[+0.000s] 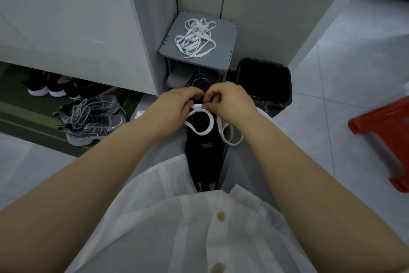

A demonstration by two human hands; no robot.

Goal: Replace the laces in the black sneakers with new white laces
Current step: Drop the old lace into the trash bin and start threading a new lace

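Note:
A black sneaker [204, 151] lies on my lap between my knees, its toe pointing away from me. A white lace [200, 132] loops across its upper part and hangs off the right side. My left hand [174, 106] and my right hand [230, 102] meet over the front of the shoe, and both pinch the white lace with curled fingers. The eyelets under my fingers are hidden. A loose pile of white laces [195, 38] lies on top of a small grey shoe rack [223, 51] straight ahead.
A black bin [265, 86] with a liner stands right of the rack. A red plastic stool [385, 137] is at the far right. Grey-and-black trainers [90, 117] and other dark shoes [51, 86] sit in a low recess on the left. Slippers rest on the rack's lower shelf.

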